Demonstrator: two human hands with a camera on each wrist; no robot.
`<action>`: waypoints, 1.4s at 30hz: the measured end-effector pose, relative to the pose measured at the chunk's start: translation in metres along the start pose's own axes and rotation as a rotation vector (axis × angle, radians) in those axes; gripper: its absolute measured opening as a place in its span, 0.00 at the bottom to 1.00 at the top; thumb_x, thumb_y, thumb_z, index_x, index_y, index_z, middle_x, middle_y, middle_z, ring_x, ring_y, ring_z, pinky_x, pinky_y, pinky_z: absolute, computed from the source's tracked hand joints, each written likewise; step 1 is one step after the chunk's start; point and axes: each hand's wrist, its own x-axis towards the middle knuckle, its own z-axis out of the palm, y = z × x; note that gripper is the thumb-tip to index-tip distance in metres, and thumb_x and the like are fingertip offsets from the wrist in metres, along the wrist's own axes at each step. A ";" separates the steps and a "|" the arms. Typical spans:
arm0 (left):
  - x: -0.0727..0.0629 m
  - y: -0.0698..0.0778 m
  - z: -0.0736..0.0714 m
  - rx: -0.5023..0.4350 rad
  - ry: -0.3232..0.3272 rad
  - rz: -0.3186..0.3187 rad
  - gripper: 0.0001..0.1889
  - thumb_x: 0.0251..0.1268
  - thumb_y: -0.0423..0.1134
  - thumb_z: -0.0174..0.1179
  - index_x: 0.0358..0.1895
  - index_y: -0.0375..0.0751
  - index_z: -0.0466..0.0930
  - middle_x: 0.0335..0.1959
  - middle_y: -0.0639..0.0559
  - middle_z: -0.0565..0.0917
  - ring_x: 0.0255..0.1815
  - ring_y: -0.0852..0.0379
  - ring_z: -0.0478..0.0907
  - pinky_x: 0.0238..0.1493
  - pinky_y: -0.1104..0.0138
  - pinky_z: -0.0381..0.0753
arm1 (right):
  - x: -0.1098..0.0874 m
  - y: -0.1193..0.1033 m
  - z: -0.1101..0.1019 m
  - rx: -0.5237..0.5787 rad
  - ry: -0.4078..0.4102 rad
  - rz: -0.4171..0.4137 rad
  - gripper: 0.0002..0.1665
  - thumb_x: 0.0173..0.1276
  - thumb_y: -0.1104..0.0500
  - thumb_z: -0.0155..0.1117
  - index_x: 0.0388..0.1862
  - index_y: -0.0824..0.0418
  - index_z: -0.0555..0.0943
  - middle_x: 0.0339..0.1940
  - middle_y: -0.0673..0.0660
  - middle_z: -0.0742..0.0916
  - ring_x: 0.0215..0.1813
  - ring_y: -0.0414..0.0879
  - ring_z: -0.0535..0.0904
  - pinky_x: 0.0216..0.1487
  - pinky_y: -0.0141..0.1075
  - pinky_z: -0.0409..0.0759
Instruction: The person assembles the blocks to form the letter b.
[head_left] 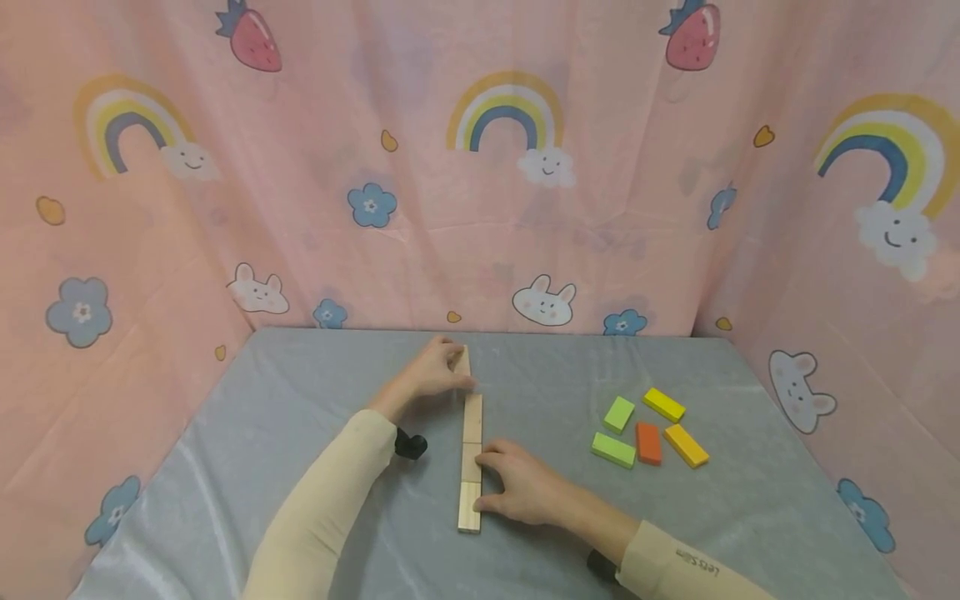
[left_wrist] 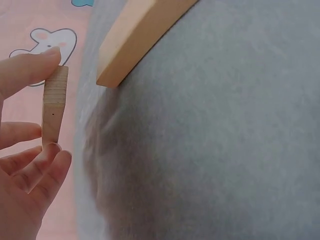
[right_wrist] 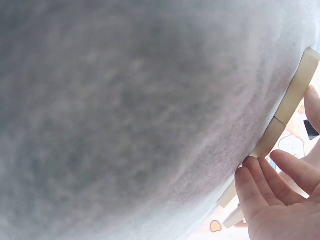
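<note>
Three plain wooden blocks lie end to end in a straight row on the grey cloth: a far block (head_left: 472, 417), a middle block (head_left: 470, 458) and a near block (head_left: 468, 508). Past the far end, my left hand (head_left: 429, 372) pinches another wooden block (left_wrist: 54, 105) between thumb and fingertips, with a small gap to the row in the head view. My right hand (head_left: 528, 487) lies along the row's right side, its thumb at the near block and its fingertips at the middle one. In the right wrist view those fingers (right_wrist: 252, 192) look fairly straight.
To the right lie two green blocks (head_left: 613, 450), an orange-red block (head_left: 648, 443), a yellow block (head_left: 664, 405) and an orange-yellow block (head_left: 686, 446). A pink patterned curtain (head_left: 450, 267) hangs behind and beside the grey-covered table (head_left: 300, 392).
</note>
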 end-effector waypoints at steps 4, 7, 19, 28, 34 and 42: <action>0.003 0.000 0.004 -0.006 0.004 0.014 0.41 0.59 0.48 0.74 0.71 0.30 0.70 0.68 0.37 0.69 0.60 0.45 0.74 0.58 0.52 0.78 | 0.001 0.000 0.000 0.007 -0.016 0.016 0.36 0.61 0.46 0.78 0.61 0.65 0.82 0.57 0.55 0.81 0.57 0.47 0.78 0.59 0.44 0.79; 0.004 0.001 0.007 0.004 0.003 0.021 0.40 0.60 0.48 0.73 0.72 0.30 0.70 0.69 0.37 0.69 0.58 0.46 0.75 0.56 0.54 0.79 | 0.001 0.000 0.000 0.009 -0.024 0.020 0.36 0.61 0.45 0.78 0.62 0.64 0.81 0.57 0.54 0.81 0.57 0.46 0.78 0.58 0.44 0.79; 0.010 -0.003 0.020 -0.015 -0.013 0.021 0.40 0.60 0.49 0.72 0.72 0.30 0.70 0.70 0.37 0.66 0.58 0.47 0.75 0.57 0.54 0.79 | -0.001 0.000 0.000 0.018 -0.027 0.015 0.36 0.62 0.45 0.78 0.62 0.64 0.81 0.58 0.54 0.80 0.58 0.46 0.78 0.59 0.43 0.79; 0.010 -0.001 0.023 -0.015 -0.035 0.025 0.41 0.61 0.50 0.72 0.72 0.31 0.69 0.69 0.38 0.68 0.56 0.47 0.75 0.56 0.55 0.78 | 0.000 0.000 0.000 0.011 -0.032 0.014 0.36 0.62 0.45 0.77 0.62 0.63 0.81 0.58 0.54 0.80 0.59 0.46 0.78 0.59 0.43 0.79; 0.010 -0.002 0.024 -0.010 -0.049 0.022 0.41 0.61 0.51 0.72 0.73 0.32 0.70 0.71 0.37 0.67 0.60 0.46 0.74 0.59 0.53 0.77 | 0.000 0.000 -0.001 0.008 -0.029 0.008 0.36 0.62 0.45 0.77 0.62 0.63 0.81 0.58 0.54 0.80 0.58 0.46 0.78 0.59 0.43 0.79; 0.008 -0.002 0.024 0.025 -0.063 0.016 0.40 0.62 0.52 0.72 0.73 0.34 0.70 0.73 0.36 0.66 0.69 0.42 0.69 0.67 0.50 0.72 | 0.000 0.000 0.000 -0.001 -0.020 0.000 0.35 0.62 0.45 0.78 0.62 0.64 0.81 0.57 0.53 0.81 0.57 0.46 0.78 0.59 0.42 0.79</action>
